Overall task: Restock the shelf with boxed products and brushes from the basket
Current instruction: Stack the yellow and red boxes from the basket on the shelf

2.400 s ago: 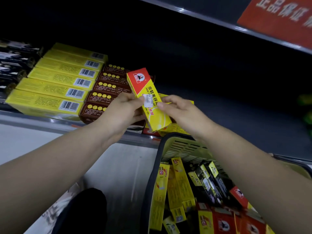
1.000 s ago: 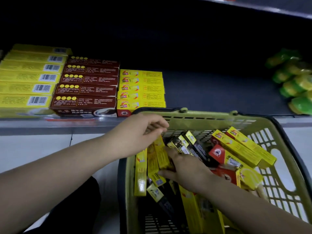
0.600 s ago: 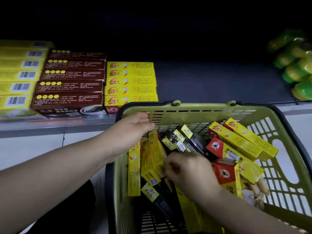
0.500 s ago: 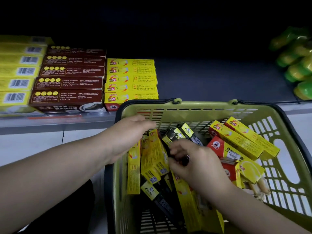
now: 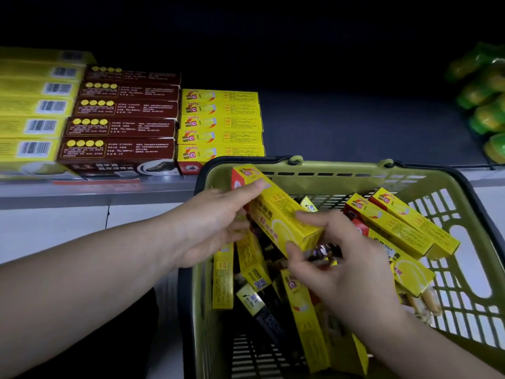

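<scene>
Left hand (image 5: 213, 222) grips the upper end of a yellow box (image 5: 276, 214), right hand (image 5: 341, 261) pinches its lower end, mid-frame over the basket (image 5: 328, 173). Upper left, the shelf (image 5: 355, 127) holds stacked rows (image 5: 221, 124). Many loose boxes (image 5: 396, 225) remain below, so restocking seems partway.

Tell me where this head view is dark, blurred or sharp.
Head view: shelf recess is nearly black; yellow barcode boxes at far left are smeared; green packs at right are soft; the held yellow box is lit and fairly sharp.
</scene>
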Demonstrator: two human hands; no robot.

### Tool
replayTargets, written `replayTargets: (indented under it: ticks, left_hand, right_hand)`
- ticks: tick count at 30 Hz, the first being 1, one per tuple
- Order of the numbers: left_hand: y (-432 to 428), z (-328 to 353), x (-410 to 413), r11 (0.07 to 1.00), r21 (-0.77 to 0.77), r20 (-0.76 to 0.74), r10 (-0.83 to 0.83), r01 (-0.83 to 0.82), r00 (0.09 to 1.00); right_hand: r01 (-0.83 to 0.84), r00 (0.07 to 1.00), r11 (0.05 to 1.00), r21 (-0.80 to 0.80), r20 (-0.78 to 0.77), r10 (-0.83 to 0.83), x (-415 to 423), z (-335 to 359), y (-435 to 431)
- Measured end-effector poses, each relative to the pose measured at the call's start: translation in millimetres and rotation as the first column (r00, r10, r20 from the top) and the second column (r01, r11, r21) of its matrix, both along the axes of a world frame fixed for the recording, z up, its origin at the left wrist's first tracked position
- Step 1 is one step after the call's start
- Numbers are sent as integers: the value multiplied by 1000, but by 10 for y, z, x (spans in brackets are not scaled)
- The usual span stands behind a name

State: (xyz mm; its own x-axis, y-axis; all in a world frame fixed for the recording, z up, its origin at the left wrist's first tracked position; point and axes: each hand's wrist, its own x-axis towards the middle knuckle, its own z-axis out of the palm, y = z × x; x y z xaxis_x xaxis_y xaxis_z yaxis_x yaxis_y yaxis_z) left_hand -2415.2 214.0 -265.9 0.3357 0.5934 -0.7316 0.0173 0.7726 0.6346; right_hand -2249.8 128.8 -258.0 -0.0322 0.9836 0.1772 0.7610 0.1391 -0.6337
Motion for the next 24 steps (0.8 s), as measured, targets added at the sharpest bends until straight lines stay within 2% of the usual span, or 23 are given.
replayTargets:
  ticks: [2,3,5,6,8,10,13,14,16,17,19,22,24]
  left_hand:
    - [-14,33,3,999,-18,69,39,-37,997]
    - [-24,50,-2,998,-17,77,68,-67,995]
    - [-41,53,-39,997,35,41,71,-72,997]
    - [-45,63,-64,996,72,24,48,-50,999]
    - [-37,100,-107,991,132,30,0,-4,1000]
    - [-29,158,-140,985,170,55,-28,18,998]
    - [-12,202,-153,982,191,56,-15,3,998]
    - [-8,210,-162,984,180,60,8,-19,998]
    - [3,211,-195,987,152,56,45,-53,997]
    - [8,210,-214,988,140,54,52,-59,997]
    - [20,202,-249,989,131,69,61,-70,996]
    - [25,174,-244,989,124,94,64,-76,994]
    - [14,166,-202,991,99,106,77,-87,991]
  right_hand:
    - [-104,994,994,44,-21,105,-54,24,-10]
    - [-154,986,988,-3,-61,154,-76,6,-12]
    - [-213,971,956,-202,-153,184,-102,-74,5]
    - [-228,971,932,-283,-132,197,-101,-149,11]
    - [-224,961,889,-399,63,271,-114,-324,32]
    - [-201,877,867,-457,311,367,-189,-461,53]
    - [-218,765,857,-467,464,447,-313,-547,87]
    - [-208,767,869,-449,476,430,-303,-525,99]
    - [-110,877,922,-372,399,266,-192,-426,102]
    - [-57,936,946,-319,312,161,-116,-350,87]
    - [25,994,982,-188,107,-4,35,-198,30]
    - [115,975,993,-18,-190,-116,186,-77,-35]
    - [105,955,994,37,-283,-91,172,-91,-54]
